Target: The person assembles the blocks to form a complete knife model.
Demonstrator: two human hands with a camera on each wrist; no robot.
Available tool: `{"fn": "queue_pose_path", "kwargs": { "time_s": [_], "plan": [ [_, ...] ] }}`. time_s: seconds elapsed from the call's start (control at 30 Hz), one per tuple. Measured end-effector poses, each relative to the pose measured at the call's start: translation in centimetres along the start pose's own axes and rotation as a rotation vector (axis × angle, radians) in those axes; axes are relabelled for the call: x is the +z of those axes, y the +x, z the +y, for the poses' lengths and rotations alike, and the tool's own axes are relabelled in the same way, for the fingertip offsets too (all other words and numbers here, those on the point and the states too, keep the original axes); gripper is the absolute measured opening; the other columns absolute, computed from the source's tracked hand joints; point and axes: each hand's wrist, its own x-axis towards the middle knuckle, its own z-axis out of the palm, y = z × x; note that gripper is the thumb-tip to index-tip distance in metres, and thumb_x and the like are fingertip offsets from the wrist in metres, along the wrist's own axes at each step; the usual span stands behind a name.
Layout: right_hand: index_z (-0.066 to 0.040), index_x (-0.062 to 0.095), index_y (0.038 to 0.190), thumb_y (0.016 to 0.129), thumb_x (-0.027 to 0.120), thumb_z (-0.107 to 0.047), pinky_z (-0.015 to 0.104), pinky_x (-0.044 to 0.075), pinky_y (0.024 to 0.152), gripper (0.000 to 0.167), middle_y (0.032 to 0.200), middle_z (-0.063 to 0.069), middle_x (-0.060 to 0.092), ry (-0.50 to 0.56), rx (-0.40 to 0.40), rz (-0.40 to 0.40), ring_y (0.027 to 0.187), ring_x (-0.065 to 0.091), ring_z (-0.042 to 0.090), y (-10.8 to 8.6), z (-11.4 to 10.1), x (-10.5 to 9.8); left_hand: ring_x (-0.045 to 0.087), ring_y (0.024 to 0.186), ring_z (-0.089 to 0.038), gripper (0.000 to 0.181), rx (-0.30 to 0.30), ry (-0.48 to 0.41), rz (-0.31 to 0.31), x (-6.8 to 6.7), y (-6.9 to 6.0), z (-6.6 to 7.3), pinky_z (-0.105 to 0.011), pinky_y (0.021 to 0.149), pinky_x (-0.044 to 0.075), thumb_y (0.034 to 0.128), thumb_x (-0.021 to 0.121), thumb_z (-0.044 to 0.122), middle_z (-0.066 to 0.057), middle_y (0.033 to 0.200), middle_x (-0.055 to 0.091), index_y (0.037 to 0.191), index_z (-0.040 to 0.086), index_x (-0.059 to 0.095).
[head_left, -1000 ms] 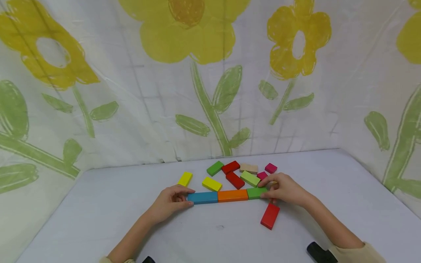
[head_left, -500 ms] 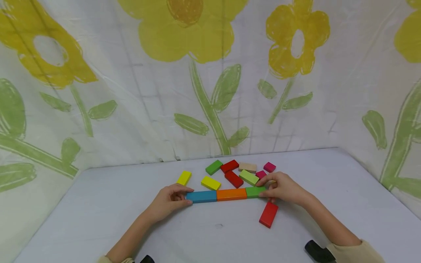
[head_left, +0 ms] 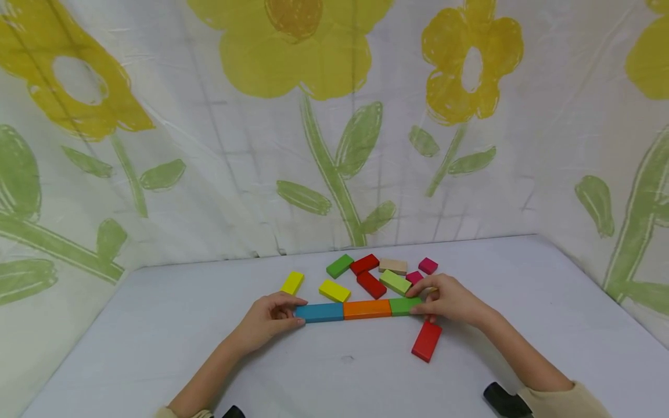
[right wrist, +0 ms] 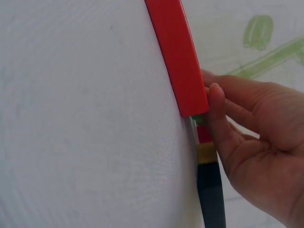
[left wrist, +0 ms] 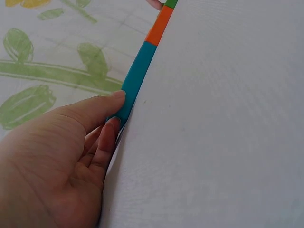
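Observation:
A blue block [head_left: 319, 312], an orange block [head_left: 367, 309] and a green block [head_left: 403, 306] lie end to end in a straight row on the white table. My left hand [head_left: 272, 321] holds the blue block's left end; in the left wrist view its thumb and fingertips pinch that end. At the other end, my right hand [head_left: 449, 300] pinches the green block between thumb and fingers. Just below the right hand lies a red block [head_left: 427, 341]. That red block [right wrist: 178, 57] hides most of the green one in the right wrist view.
Behind the row lie several loose blocks, among them a yellow block [head_left: 335, 291], a light green block [head_left: 395, 283] and a beige block [head_left: 393, 266]. A dark block [right wrist: 211, 190] shows beyond the right hand in its wrist view. A flowered cloth [head_left: 235, 174] hangs at the back.

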Motion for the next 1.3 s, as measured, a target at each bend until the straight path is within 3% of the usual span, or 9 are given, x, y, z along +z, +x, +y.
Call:
{"fn": "queue_pose_path", "kwargs": {
  "time_s": [0.27,0.5,0.8,0.97,1.07,1.3],
  "plan": [
    [0.006,0.072,0.119,0.093,0.081,-0.010,0.021,0.054,0.063,0.032,0.073,0.003,0.063,0.016,0.022,-0.001,0.058,0.060,0.017,0.1,-0.3,0.3,0.056,0.077,-0.008,0.032,-0.014,0.009,0.014,-0.1,-0.1,0.1,-0.018,0.070,0.048,0.0933,0.081,0.013,-0.006,0.091,0.064,0.121,-0.002,0.075],
    [0.006,0.072,0.120,0.093,0.080,-0.011,0.022,0.055,0.064,0.033,0.089,0.004,0.067,0.018,0.004,-0.019,0.059,0.060,0.016,-0.1,-0.5,-0.1,0.056,0.077,-0.009,0.033,-0.023,-0.005,0.008,-0.1,0.0,0.0,-0.018,0.070,0.049,0.0935,0.081,0.013,-0.006,0.090,0.064,0.122,-0.001,0.074],
    [0.006,0.070,0.122,0.094,0.080,-0.012,0.022,0.051,0.063,0.035,0.078,0.009,0.065,0.037,0.009,-0.048,0.060,0.058,0.013,-0.6,-0.6,-1.2,0.056,0.077,-0.009,0.033,-0.015,-0.030,-0.001,0.1,0.1,0.0,-0.018,0.070,0.049,0.0935,0.081,0.012,-0.007,0.091,0.064,0.123,-0.002,0.074],
    [0.004,0.072,0.121,0.093,0.080,-0.011,0.021,0.051,0.063,0.033,0.100,0.013,0.071,0.021,-0.025,-0.069,0.062,0.056,0.011,-1.1,-0.5,-1.4,0.056,0.078,-0.009,0.033,-0.012,-0.031,0.000,0.2,0.1,0.0,-0.018,0.070,0.049,0.0934,0.080,0.011,-0.007,0.092,0.064,0.123,-0.002,0.074],
    [0.003,0.073,0.119,0.093,0.080,-0.011,0.022,0.051,0.066,0.030,0.111,0.013,0.072,0.002,-0.050,-0.102,0.067,0.058,0.012,-1.4,-0.4,-1.7,0.056,0.078,-0.009,0.033,-0.011,-0.032,0.000,0.1,0.1,0.0,-0.018,0.070,0.049,0.0933,0.081,0.011,-0.008,0.092,0.064,0.123,-0.002,0.074],
    [-0.001,0.074,0.119,0.094,0.078,-0.010,0.021,0.050,0.066,0.028,0.096,0.007,0.073,0.029,-0.062,-0.271,0.070,0.062,0.017,-2.1,-0.3,-2.3,0.056,0.078,-0.009,0.033,-0.011,-0.034,0.003,0.1,0.2,0.0,-0.018,0.070,0.049,0.0929,0.081,0.010,-0.008,0.091,0.064,0.122,-0.002,0.074]
  ]
}}
